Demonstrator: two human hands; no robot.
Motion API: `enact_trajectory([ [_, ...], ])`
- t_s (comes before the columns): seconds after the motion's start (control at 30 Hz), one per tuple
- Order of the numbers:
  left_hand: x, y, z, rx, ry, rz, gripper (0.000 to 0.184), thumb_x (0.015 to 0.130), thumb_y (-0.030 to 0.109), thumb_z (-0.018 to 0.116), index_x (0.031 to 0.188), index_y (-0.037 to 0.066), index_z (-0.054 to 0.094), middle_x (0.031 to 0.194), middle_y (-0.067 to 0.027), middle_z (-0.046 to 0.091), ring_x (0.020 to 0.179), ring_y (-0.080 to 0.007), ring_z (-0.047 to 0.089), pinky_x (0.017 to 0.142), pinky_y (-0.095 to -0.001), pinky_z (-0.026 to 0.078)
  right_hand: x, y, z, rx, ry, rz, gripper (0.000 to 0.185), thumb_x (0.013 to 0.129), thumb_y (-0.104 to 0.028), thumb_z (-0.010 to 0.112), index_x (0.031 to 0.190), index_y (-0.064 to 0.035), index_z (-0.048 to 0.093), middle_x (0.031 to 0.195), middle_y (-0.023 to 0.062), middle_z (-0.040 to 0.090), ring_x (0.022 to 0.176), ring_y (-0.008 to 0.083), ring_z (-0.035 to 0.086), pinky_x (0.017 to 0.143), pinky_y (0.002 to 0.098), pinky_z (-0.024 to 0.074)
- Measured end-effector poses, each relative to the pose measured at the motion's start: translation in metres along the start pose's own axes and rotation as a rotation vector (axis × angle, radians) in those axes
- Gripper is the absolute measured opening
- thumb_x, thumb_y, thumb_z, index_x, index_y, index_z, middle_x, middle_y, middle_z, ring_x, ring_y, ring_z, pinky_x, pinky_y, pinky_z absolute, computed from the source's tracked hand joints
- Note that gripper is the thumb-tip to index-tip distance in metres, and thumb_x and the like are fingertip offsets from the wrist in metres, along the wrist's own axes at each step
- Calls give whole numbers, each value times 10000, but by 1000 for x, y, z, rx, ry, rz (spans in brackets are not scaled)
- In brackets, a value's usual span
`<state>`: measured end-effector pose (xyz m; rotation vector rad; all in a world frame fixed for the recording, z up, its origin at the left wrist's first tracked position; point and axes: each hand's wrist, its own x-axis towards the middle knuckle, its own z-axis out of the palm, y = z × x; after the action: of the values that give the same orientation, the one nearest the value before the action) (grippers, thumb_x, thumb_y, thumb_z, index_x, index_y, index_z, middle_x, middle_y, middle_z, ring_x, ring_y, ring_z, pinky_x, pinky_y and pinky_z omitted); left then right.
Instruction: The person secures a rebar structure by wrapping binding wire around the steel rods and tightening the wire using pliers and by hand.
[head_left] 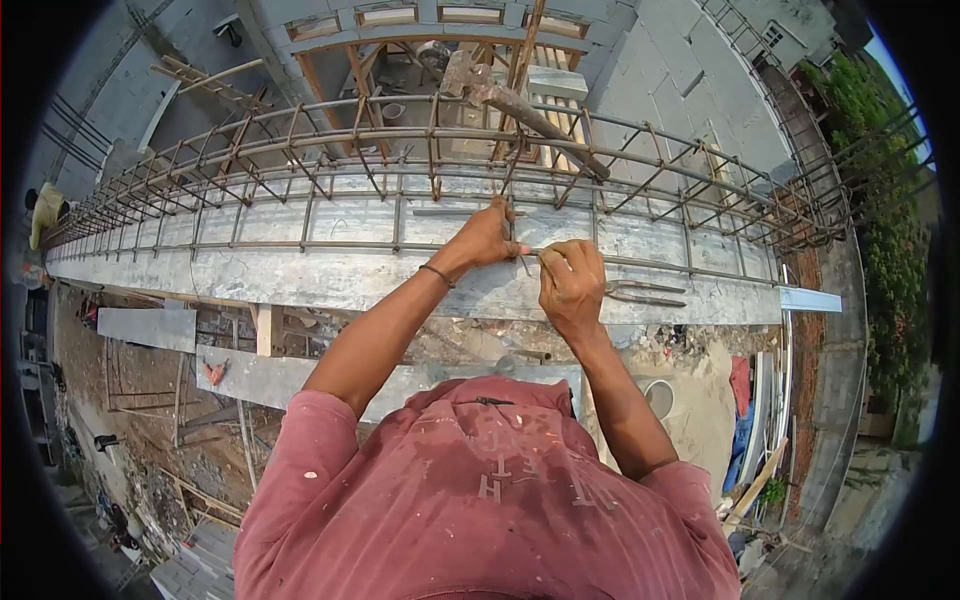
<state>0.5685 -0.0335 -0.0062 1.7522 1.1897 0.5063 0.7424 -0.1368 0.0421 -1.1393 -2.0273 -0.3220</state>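
A long rebar cage [395, 243] lies along a grey board [350, 275]. My left hand [487, 235] is closed around a vertical stirrup bar where it meets the near long bar. Just to its right, my right hand [572, 280] is closed at the near bar, and what its fingers hold is too small to make out. Pincers [645, 292] lie on the board right beside my right hand. A hammer [530, 115] rests across the top bars of the cage. A short loose rod [445, 212] lies inside the cage, left of my left hand.
Below the board are planks [150, 327], a bucket [658, 398] and rubble. Block walls [660, 80] and wooden framing stand beyond the cage. A person in yellow [47, 212] is at the far left end. Greenery [868, 200] grows at the right.
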Motion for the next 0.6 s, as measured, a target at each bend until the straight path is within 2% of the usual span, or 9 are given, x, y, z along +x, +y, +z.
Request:
enact_trajectory([
  [0.1, -2, 3, -4, -20, -42, -8, 667, 750, 261, 931, 1179, -25, 508, 816, -176, 708, 780, -259, 698, 700, -378, 543, -41, -19, 16, 181, -6, 360, 150, 774, 24, 738, 905, -27, 686, 866, 144, 673, 820, 351, 608, 721, 455, 484],
  [0.17, -5, 5, -5, -26, -24, -9, 655, 756, 277, 926, 1186, -1, 517, 856, -211, 727, 797, -256, 700, 707, -379, 539, -50, -23, 32, 158, 23, 422, 155, 775, 16, 742, 917, -18, 688, 866, 149, 674, 819, 359, 607, 726, 461, 485],
  [0.23, -7, 5, -4, -32, -33, 4, 596, 775, 281, 911, 1157, 6, 546, 849, -193, 729, 788, -241, 692, 696, -374, 529, -51, -25, 46, 188, 48, 516, 175, 784, -3, 744, 950, 9, 692, 876, 163, 681, 821, 374, 608, 740, 475, 489],
  [0.3, -8, 4, -4, -34, -40, 19, 537, 794, 285, 896, 1128, 13, 575, 841, -175, 730, 778, -225, 683, 684, -368, 520, -49, -29, 54, 173, 56, 560, 161, 793, -4, 734, 950, 6, 697, 868, 169, 677, 826, 375, 611, 738, 478, 490],
  [0.37, -7, 4, -2, -22, -95, 24, 308, 904, 253, 795, 961, -5, 636, 800, -124, 710, 733, -177, 631, 659, -352, 494, -46, -29, 57, 150, 68, 600, 148, 803, -4, 724, 949, 4, 702, 860, 175, 673, 832, 375, 614, 736, 481, 492],
  [0.4, -4, 1, -1, -15, -107, 39, 308, 904, 253, 795, 961, -5, 636, 800, -124, 710, 733, -177, 631, 659, -352, 494, -47, -27, 57, 174, 63, 643, 121, 812, -6, 710, 932, 3, 702, 857, 172, 657, 835, 378, 613, 727, 483, 491],
  [0.47, -1, -8, 1, -38, -118, 160, 250, 997, 186, 664, 895, -39, 700, 772, -73, 679, 706, -138, 565, 650, -332, 475, -44, -26, 52, 189, 67, 696, 95, 822, -8, 695, 916, 2, 701, 855, 169, 641, 839, 380, 612, 717, 485, 491],
  [0.53, 0, -14, 1, -46, -180, 141, 232, 1011, 163, 631, 945, -40, 725, 772, -64, 670, 705, -132, 546, 656, -327, 470, -28, -26, 39, 84, -52, 658, 46, 836, -10, 658, 869, 5, 686, 852, 166, 598, 840, 383, 606, 704, 490, 487],
  [0.6, 3, -15, -3, -48, -235, 122, 236, 1025, 139, 599, 995, -40, 750, 772, -55, 661, 704, -126, 527, 662, -321, 465, -14, -22, 34, 66, -66, 609, 42, 836, -7, 636, 850, 13, 670, 864, 171, 575, 836, 389, 597, 703, 494, 485],
])
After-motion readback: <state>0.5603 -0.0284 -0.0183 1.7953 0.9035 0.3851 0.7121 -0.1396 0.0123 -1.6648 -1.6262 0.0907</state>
